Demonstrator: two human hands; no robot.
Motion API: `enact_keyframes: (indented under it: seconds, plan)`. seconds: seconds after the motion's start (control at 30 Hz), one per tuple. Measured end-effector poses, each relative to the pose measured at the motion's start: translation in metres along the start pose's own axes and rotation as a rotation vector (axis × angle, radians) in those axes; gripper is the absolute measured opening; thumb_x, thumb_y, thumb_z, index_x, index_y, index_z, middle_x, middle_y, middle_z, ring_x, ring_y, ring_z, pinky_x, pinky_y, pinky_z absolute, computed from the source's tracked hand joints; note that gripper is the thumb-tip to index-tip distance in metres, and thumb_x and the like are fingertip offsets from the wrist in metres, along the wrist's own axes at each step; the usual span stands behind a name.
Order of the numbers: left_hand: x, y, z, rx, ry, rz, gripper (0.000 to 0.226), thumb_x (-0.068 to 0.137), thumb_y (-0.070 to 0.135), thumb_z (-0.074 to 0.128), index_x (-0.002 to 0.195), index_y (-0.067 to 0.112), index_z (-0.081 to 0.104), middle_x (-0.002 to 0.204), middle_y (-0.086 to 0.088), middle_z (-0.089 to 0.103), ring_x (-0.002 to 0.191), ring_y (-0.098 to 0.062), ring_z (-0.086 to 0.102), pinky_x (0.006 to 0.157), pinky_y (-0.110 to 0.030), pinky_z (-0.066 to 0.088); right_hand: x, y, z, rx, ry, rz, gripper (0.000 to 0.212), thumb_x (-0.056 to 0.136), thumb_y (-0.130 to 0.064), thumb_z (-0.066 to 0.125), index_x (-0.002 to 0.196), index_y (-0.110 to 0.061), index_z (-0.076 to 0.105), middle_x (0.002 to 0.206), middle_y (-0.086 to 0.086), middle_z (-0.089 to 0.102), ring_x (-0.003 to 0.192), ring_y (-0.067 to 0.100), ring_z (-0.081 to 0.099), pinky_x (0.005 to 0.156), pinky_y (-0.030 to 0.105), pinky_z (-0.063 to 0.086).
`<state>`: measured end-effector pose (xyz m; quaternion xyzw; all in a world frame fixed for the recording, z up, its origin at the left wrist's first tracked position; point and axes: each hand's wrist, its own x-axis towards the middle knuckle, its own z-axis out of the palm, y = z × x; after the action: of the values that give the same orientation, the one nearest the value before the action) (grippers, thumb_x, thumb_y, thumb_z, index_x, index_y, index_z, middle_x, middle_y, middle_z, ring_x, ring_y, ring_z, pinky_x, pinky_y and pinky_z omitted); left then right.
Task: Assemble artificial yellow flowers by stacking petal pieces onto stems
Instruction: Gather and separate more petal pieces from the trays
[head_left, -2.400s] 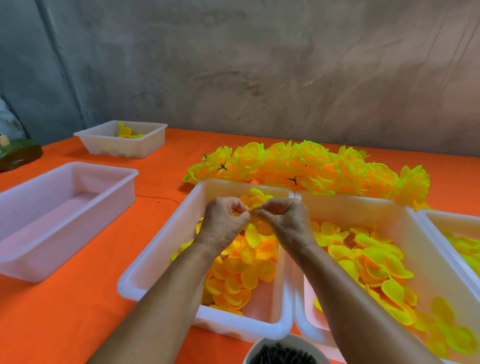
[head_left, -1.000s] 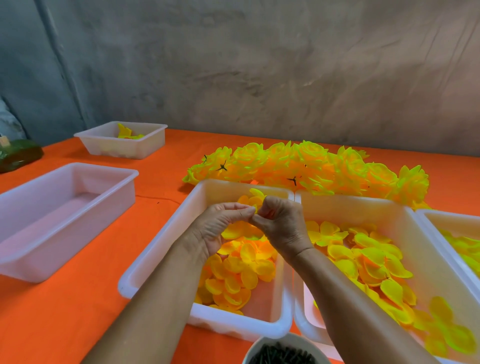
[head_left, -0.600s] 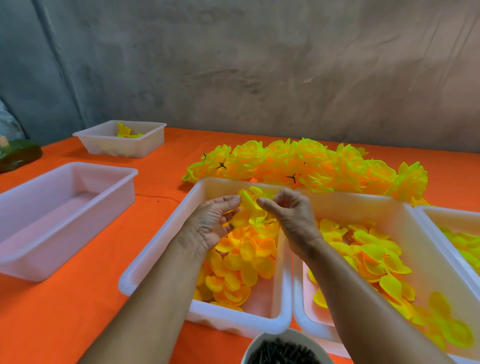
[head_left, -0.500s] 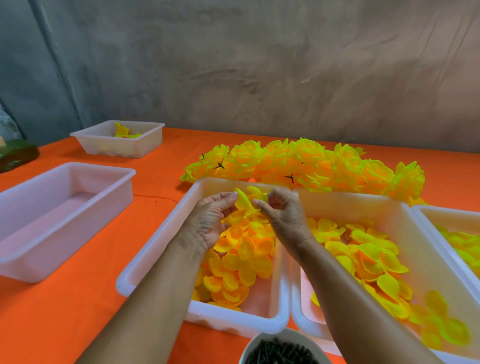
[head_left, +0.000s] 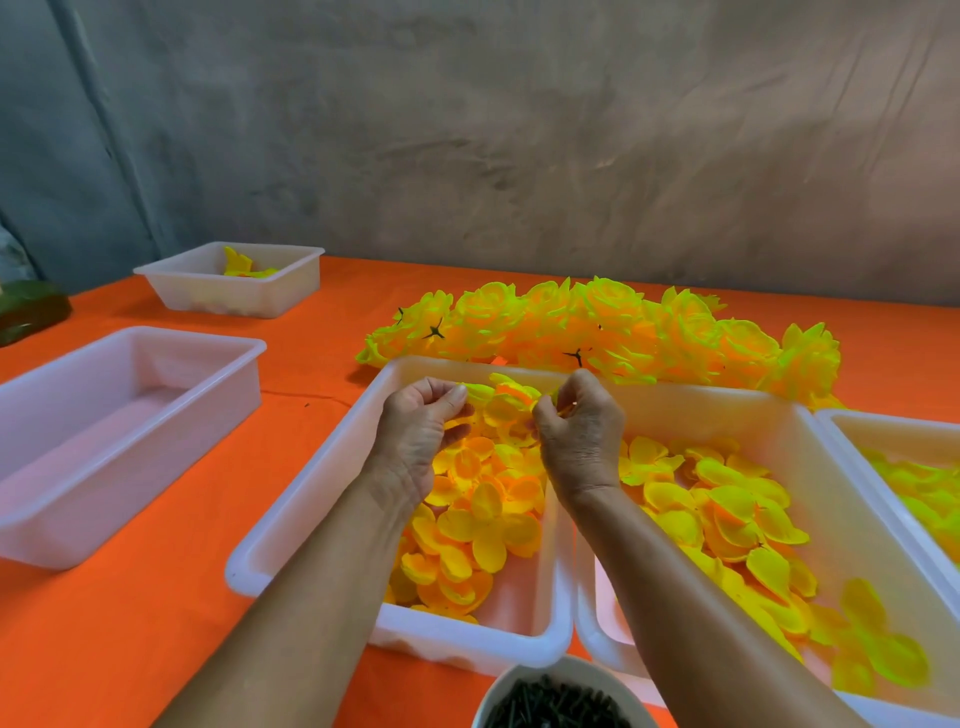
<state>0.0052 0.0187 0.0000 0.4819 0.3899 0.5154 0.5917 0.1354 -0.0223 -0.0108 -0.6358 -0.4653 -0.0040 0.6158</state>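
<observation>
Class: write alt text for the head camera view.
Both hands, left hand and right hand, pinch a yellow petal piece over a white tray of petals on an orange table; finished flowers lie behind.

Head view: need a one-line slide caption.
Both hands, left hand and right hand, pinch a yellow petal piece over a white petal tray, finished flowers behind.

bare orange cloth (head_left: 156, 623) front left, white bins (head_left: 311, 499) crowding centre and right
</observation>
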Motion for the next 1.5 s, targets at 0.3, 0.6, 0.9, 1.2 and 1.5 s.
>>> enact_keyframes:
  seconds: [0.3, 0.6, 0.9, 1.2, 1.5]
  plan:
    - [-0.007, 0.0, 0.003, 0.057, -0.105, 0.168, 0.023, 0.084, -0.013, 0.058, 0.087, 0.009, 0.053, 0.071, -0.011, 0.058, 0.051, -0.012, 0.064, 0.047, -0.021, 0.051, 0.002, 0.001, 0.002, 0.009, -0.188, -0.007, 0.025, 0.085, 0.005, 0.053, 0.093, -0.017, 0.062, 0.094, 0.013, 0.061, 0.079, 0.033, 0.061, 0.069, 0.049, 0.052]
    - [-0.005, -0.004, 0.002, 0.186, -0.127, 0.155, 0.014, 0.076, -0.003, 0.071, 0.073, 0.01, 0.067, 0.057, 0.002, 0.064, 0.053, -0.009, 0.061, 0.052, -0.019, 0.051, 0.001, -0.003, 0.002, -0.007, -0.185, -0.002, 0.015, 0.079, 0.006, 0.061, 0.08, -0.005, 0.072, 0.091, 0.01, 0.066, 0.083, 0.024, 0.062, 0.077, 0.028, 0.051]
    - [-0.003, -0.005, -0.004, 0.254, -0.072, -0.056, 0.014, 0.073, 0.006, 0.077, 0.077, 0.012, 0.065, 0.056, 0.004, 0.062, 0.045, -0.006, 0.055, 0.044, -0.017, 0.046, 0.001, -0.005, -0.001, -0.054, -0.125, -0.032, 0.009, 0.073, 0.003, 0.072, 0.08, -0.003, 0.071, 0.09, 0.011, 0.065, 0.085, 0.023, 0.061, 0.073, 0.022, 0.041]
    - [-0.002, -0.002, -0.005, 0.244, -0.011, -0.067, 0.013, 0.076, 0.004, 0.074, 0.071, 0.013, 0.065, 0.056, 0.004, 0.061, 0.049, -0.008, 0.051, 0.049, -0.02, 0.045, 0.0, -0.006, -0.002, -0.128, -0.02, -0.042, 0.013, 0.076, 0.009, 0.066, 0.085, 0.002, 0.07, 0.093, 0.018, 0.064, 0.088, 0.033, 0.061, 0.074, 0.023, 0.038]
    - [-0.001, -0.001, -0.002, 0.239, -0.187, -0.211, 0.011, 0.078, 0.004, 0.071, 0.071, 0.011, 0.066, 0.058, 0.002, 0.061, 0.052, -0.01, 0.051, 0.046, -0.02, 0.044, 0.001, -0.004, -0.003, -0.127, 0.087, 0.026, 0.018, 0.074, 0.014, 0.059, 0.086, 0.005, 0.069, 0.094, 0.022, 0.062, 0.088, 0.035, 0.06, 0.07, 0.018, 0.028]
